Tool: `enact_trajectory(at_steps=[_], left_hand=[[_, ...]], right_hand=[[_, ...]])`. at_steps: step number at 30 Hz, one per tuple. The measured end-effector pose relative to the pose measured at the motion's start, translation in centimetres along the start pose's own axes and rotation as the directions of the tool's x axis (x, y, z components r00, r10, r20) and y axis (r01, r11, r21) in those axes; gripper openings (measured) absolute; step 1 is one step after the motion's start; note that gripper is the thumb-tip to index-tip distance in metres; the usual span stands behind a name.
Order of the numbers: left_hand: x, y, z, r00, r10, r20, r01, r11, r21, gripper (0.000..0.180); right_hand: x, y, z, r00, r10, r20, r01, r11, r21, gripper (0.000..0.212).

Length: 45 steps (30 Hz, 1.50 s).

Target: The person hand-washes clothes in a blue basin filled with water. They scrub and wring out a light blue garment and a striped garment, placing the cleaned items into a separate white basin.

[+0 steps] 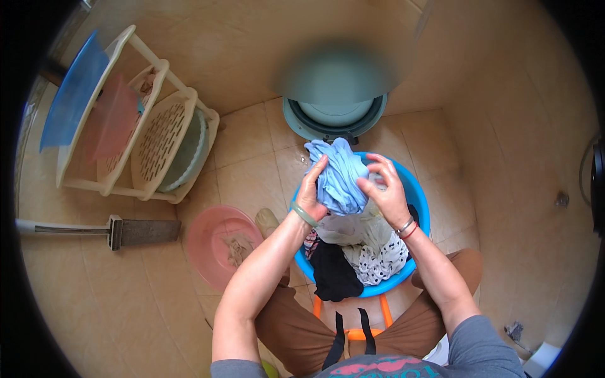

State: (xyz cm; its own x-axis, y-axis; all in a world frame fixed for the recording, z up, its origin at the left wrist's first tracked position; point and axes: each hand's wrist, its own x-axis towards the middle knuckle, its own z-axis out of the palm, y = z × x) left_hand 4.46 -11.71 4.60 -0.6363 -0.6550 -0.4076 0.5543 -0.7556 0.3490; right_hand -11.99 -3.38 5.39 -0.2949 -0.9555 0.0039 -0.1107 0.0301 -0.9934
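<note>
A bunched light blue garment point(340, 179) is held up over the far part of a bright blue tub point(421, 195). My left hand point(312, 192) is closed on its left side, thumb upward. On the garment's right edge rest the fingertips of my right hand point(389, 195), its fingers curved and apart. Below the hands, the tub holds a black garment point(337, 271), a white cloth with dark dots point(377, 261) and a pale, thin whitish piece point(343, 230). A bit of patterned cloth shows at the tub's left side; the rest is partly hidden by my hands.
A pink basin point(205, 242) with beige cloth in it stands left. Behind it are a cream tiered rack point(167, 135) with basins and a long-handled mop point(148, 232). Beyond the tub is a grey-green basin point(293, 123). Walls rise behind and right; orange stool legs point(386, 310) show between my knees.
</note>
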Motion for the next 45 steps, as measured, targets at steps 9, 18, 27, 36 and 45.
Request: enact_trajectory(at_steps=[9, 18, 27, 36, 45], left_hand=[[-2.1, 6.5, -2.2, 0.993, 0.112, -0.045, -0.109, 0.991, 0.077, 0.061], [-3.7, 8.3, -10.4, 0.984, 0.133, -0.118, -0.131, 0.991, 0.030, 0.044], [-5.4, 18.8, -20.7, 0.835, 0.412, -0.366, -0.448, 0.894, -0.017, 0.043], [-6.8, 29.1, -25.1, 0.775, 0.596, -0.208, -0.607, 0.795, 0.017, 0.045], [-6.3, 34.3, -26.6, 0.720, 0.663, -0.202, -0.671, 0.740, 0.037, 0.042]], right_hand=[[3.4, -0.4, 6.4, 0.968, 0.174, 0.181, -0.249, 0.573, 0.781, 0.039], [4.8, 1.7, 16.4, 0.897, 0.215, 0.387, -0.397, 0.777, 0.489, 0.041], [11.4, 6.7, 32.8, 0.847, 0.303, 0.436, -0.525, 0.599, 0.604, 0.043], [17.0, 14.7, 45.3, 0.692, 0.268, 0.671, -0.714, 0.392, 0.580, 0.051], [16.0, 11.6, 50.1, 0.676, 0.166, 0.718, -0.718, 0.371, 0.589, 0.048]])
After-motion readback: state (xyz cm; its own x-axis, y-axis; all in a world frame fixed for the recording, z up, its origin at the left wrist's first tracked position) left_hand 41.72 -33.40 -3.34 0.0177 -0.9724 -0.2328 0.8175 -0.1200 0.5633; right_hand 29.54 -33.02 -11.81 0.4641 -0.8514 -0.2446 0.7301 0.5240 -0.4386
